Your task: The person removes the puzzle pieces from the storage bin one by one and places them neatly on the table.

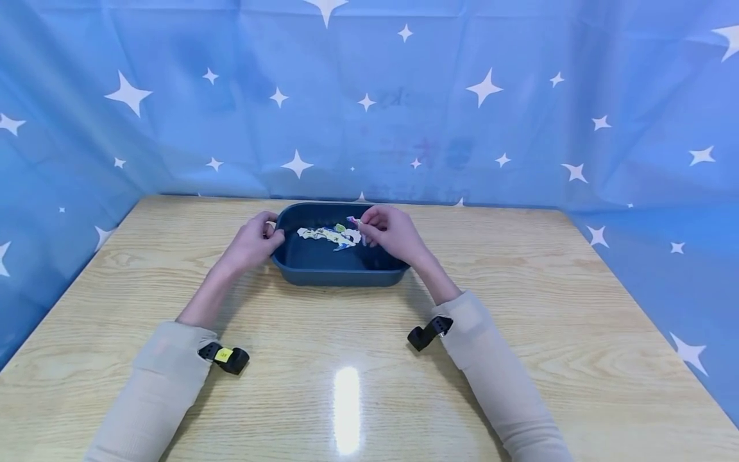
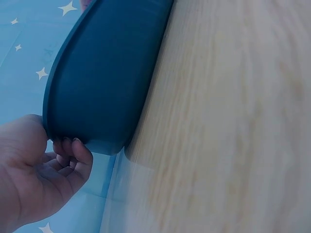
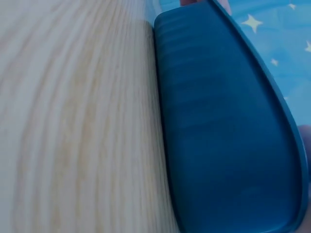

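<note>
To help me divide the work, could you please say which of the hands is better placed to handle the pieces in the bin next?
Probably the right hand: it is over the bin, pinching a small piece beside other pieces, while the left hand grips the bin's end.

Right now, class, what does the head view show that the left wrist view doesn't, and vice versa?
Only the head view: the pale patterned pieces inside the tub, and the beige sleeves.
Only the left wrist view: the palm of the left hand.
Both: the tub, the left hand gripping its end, the wooden table, the starry blue backdrop.
</note>
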A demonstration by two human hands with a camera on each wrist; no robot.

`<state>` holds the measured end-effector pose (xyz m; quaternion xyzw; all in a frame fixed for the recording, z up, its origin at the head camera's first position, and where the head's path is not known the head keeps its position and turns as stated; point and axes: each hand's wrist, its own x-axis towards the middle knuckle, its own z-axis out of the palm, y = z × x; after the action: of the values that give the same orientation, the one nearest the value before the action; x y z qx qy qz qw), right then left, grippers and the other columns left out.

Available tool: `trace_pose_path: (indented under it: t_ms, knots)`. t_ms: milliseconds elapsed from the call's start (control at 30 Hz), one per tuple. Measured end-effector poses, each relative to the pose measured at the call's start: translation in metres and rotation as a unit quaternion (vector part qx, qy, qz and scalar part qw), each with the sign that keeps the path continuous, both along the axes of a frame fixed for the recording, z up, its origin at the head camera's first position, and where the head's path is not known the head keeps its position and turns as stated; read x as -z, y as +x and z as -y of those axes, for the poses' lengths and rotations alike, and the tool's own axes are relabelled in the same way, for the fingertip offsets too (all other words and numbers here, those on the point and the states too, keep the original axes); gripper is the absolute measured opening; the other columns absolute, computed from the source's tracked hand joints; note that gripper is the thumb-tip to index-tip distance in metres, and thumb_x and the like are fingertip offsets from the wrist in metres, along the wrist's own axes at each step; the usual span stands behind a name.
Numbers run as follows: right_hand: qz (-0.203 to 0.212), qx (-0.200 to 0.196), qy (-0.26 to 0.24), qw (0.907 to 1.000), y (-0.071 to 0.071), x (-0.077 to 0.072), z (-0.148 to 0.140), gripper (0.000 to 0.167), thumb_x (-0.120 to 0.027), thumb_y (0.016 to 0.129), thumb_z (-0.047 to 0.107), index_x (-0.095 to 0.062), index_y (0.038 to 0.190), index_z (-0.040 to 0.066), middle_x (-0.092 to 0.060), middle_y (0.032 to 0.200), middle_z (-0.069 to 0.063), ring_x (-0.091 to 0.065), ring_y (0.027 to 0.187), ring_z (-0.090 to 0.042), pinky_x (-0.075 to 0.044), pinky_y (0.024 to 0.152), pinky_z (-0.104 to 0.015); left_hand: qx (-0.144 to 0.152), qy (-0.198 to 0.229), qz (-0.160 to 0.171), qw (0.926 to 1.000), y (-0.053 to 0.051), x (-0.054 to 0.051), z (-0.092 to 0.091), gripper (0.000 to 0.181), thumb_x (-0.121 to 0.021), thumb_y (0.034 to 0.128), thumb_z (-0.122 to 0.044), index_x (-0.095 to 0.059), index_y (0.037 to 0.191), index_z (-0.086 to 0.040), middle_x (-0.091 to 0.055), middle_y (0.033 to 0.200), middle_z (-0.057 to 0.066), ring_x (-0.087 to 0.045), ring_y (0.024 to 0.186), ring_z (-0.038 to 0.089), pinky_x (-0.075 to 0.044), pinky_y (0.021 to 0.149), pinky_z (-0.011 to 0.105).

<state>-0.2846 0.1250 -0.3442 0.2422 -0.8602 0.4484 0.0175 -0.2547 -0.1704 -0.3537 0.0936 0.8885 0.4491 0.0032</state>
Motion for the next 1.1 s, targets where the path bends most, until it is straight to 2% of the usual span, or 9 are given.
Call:
trace_pose_path:
  t_ms: [167,333,567,700,867,1000,1100]
  knots:
    - [0.001,0.000,-0.036,0.9993,0.001,-0.003,-0.003,0.010,-0.065,0.098,0.006,-0.063,0.104,-0.002,-0.069,0.086,-0.014,-0.067,0.072,-0.025,-0.058,0.075,-0.050,0.001,0.000,-0.001,1.0000,0.000,0.001,-0.001,0.039,-0.050,0.1011,-0.010,-0.047,0.135,0.008,-0.047,0.081,0.005,-0.048,0.072,0.021,-0.042,0.076,0.033]
    - [0.010,0.005,-0.066,0.9977,0.003,-0.008,-0.011,0.012,-0.066,0.098,0.006,-0.064,0.105,-0.003,-0.070,0.088,-0.016,-0.068,0.071,-0.024,-0.057,0.076,-0.052,0.002,0.001,-0.003,1.0000,0.000,0.000,-0.002,0.039,-0.050,0.1007,-0.009,-0.047,0.135,0.009,-0.045,0.079,0.005,-0.046,0.070,0.021,-0.041,0.077,0.035]
    - [0.020,0.023,-0.115,0.9929,0.003,-0.019,-0.034,0.019,-0.067,0.098,0.011,-0.065,0.106,-0.006,-0.070,0.090,-0.021,-0.069,0.077,-0.032,-0.059,0.073,-0.045,0.002,-0.005,-0.004,1.0000,-0.001,0.000,-0.001,0.037,-0.050,0.1006,-0.009,-0.048,0.133,0.009,-0.044,0.077,0.004,-0.045,0.067,0.020,-0.040,0.075,0.035]
    - [0.025,0.053,-0.120,0.9910,0.002,-0.025,-0.052,0.021,-0.068,0.098,0.016,-0.066,0.105,-0.003,-0.070,0.090,-0.016,-0.069,0.077,-0.029,-0.059,0.072,-0.038,0.000,-0.008,-0.008,0.9999,-0.001,0.001,-0.001,0.037,-0.050,0.1003,-0.009,-0.048,0.133,0.009,-0.045,0.076,0.003,-0.046,0.066,0.019,-0.040,0.074,0.034]
    - [0.033,0.085,-0.132,0.9870,-0.002,-0.025,-0.081,0.023,-0.068,0.098,0.017,-0.065,0.104,-0.006,-0.070,0.087,-0.011,-0.068,0.073,-0.023,-0.058,0.068,-0.030,-0.001,-0.002,-0.003,1.0000,-0.001,0.001,-0.002,0.037,-0.050,0.1008,-0.009,-0.048,0.133,0.008,-0.045,0.077,0.004,-0.046,0.069,0.022,-0.040,0.075,0.035]
    - [0.047,0.122,-0.111,0.9852,-0.006,-0.021,-0.104,0.023,-0.067,0.098,0.015,-0.066,0.104,-0.007,-0.069,0.084,-0.009,-0.068,0.071,-0.020,-0.058,0.067,-0.029,0.000,-0.003,-0.002,1.0000,-0.002,0.001,-0.002,0.037,-0.049,0.1011,-0.010,-0.048,0.134,0.008,-0.044,0.077,0.004,-0.045,0.068,0.023,-0.040,0.076,0.036]
    - [0.075,0.154,-0.058,0.9836,-0.008,-0.017,-0.117,0.024,-0.064,0.099,0.014,-0.065,0.106,-0.009,-0.070,0.084,-0.009,-0.068,0.070,-0.015,-0.059,0.071,-0.033,-0.001,-0.007,-0.002,1.0000,-0.002,0.001,-0.001,0.038,-0.049,0.1013,-0.009,-0.047,0.135,0.008,-0.043,0.077,0.004,-0.044,0.068,0.022,-0.039,0.076,0.036]
